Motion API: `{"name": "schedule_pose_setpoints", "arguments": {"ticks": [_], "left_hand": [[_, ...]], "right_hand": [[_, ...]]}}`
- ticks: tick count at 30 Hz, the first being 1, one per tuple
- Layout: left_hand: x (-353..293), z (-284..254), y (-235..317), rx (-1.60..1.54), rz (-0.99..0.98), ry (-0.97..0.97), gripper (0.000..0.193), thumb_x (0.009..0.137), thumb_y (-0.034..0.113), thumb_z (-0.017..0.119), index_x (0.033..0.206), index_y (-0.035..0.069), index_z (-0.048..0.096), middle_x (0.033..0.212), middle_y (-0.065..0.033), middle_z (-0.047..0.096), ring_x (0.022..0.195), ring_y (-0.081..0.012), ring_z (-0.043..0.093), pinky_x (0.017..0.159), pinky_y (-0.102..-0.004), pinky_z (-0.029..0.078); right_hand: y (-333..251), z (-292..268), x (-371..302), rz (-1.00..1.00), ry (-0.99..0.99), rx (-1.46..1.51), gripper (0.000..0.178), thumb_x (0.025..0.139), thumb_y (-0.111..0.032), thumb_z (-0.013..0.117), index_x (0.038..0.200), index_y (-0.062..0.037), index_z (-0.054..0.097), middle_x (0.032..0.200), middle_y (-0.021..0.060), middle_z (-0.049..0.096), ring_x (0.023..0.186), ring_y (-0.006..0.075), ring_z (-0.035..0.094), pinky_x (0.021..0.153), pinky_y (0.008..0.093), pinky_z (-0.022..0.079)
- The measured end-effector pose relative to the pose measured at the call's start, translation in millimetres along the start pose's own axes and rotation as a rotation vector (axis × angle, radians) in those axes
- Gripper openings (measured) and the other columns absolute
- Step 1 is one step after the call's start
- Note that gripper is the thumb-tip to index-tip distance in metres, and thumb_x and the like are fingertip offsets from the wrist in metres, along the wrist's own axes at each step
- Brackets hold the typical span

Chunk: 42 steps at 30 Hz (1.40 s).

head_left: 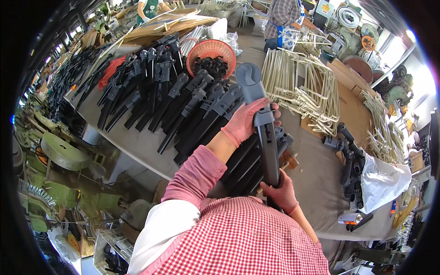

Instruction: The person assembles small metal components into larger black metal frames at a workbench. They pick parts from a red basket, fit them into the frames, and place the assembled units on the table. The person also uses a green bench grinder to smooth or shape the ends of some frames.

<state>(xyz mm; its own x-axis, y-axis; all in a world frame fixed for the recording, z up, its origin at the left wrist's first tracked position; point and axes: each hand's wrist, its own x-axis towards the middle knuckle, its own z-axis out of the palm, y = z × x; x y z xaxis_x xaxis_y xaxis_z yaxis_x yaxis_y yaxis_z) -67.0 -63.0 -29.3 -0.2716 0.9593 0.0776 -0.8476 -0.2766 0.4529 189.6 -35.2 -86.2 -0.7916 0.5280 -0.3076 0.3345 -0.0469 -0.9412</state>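
Gray caulking-gun frame (261,114) upright between both hands (250,121)

Obscured and cut-off items, head view

The dark plastic tube (265,123) is covered mid-length by the left hand (245,121) and at its lower end by the right hand (280,192). The stacked black parts (238,167) pass under both. Two workers (282,18) are cut off at the top edge. The basket (211,55) contents are too small to identify.
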Motion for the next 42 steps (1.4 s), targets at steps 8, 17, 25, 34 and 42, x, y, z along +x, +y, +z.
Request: {"name": "schedule_pose_setpoints", "arguments": {"ticks": [8, 17, 25, 34, 42], "left_hand": [[-9.4, 23.0, 0.9, 0.18, -0.021, -0.021, 0.021, 0.099, 0.02, 0.058, 0.112, 0.004, 0.058, 0.099, -0.0116, 0.065, 0.093, -0.0293, 0.068, 0.092, -0.0496, 0.055], [-57.9, -16.2, -86.6, 0.406, -0.111, 0.131, 0.033, 0.103, 0.027, 0.055, 0.128, 0.006, 0.053, 0.115, -0.0126, 0.067, 0.103, -0.0267, 0.068, 0.097, -0.0373, 0.053], [-242.4, -216.2, -82.2, 0.724, -0.36, 1.054, 0.023, 0.09, 0.026, 0.066, 0.104, 0.008, 0.062, 0.088, -0.0043, 0.063, 0.078, -0.0156, 0.06, 0.066, -0.0331, 0.051], [-248.2, -183.3, -171.0, 0.455, -0.543, 0.869, 0.041, 0.095, 0.029, 0.066, 0.129, 0.009, 0.053, 0.114, -0.0121, 0.063, 0.102, -0.0256, 0.063, 0.084, -0.04, 0.055], [-250.5, -221.9, -170.9, 1.057, -0.363, 0.263, 0.049, 0.089, 0.03, 0.073, 0.129, 0.005, 0.059, 0.117, -0.0141, 0.065, 0.103, -0.0261, 0.066, 0.085, -0.0376, 0.057]], "right_hand": [[-22.7, -2.3, -18.5, -0.19, 0.061, -0.206, 0.046, 0.078, -0.022, 0.078, 0.115, 0.0, 0.06, 0.085, 0.0113, 0.066, 0.078, 0.0164, 0.062, 0.074, 0.0333, 0.051], [16.0, -28.7, -6.3, -0.316, 0.188, 0.203, 0.04, 0.084, -0.011, 0.079, 0.114, 0.0013, 0.055, 0.091, 0.0037, 0.061, 0.069, 0.0115, 0.062, 0.06, 0.0271, 0.053], [170.4, -84.8, -2.8, 0.258, 0.715, -0.233, 0.047, 0.083, -0.033, 0.077, 0.106, 0.005, 0.061, 0.087, 0.0129, 0.07, 0.081, 0.0205, 0.068, 0.075, 0.0405, 0.055], [161.0, -46.4, 101.4, 0.248, 0.388, -1.055, 0.067, 0.08, -0.046, 0.075, 0.123, 0.0004, 0.053, 0.121, 0.0199, 0.062, 0.118, 0.035, 0.058, 0.097, 0.043, 0.05], [152.6, -61.7, 156.0, 0.311, 0.619, 0.325, 0.033, 0.079, -0.023, 0.074, 0.096, 0.0034, 0.066, 0.089, 0.0082, 0.067, 0.079, 0.0174, 0.062, 0.073, 0.0339, 0.05]]}}
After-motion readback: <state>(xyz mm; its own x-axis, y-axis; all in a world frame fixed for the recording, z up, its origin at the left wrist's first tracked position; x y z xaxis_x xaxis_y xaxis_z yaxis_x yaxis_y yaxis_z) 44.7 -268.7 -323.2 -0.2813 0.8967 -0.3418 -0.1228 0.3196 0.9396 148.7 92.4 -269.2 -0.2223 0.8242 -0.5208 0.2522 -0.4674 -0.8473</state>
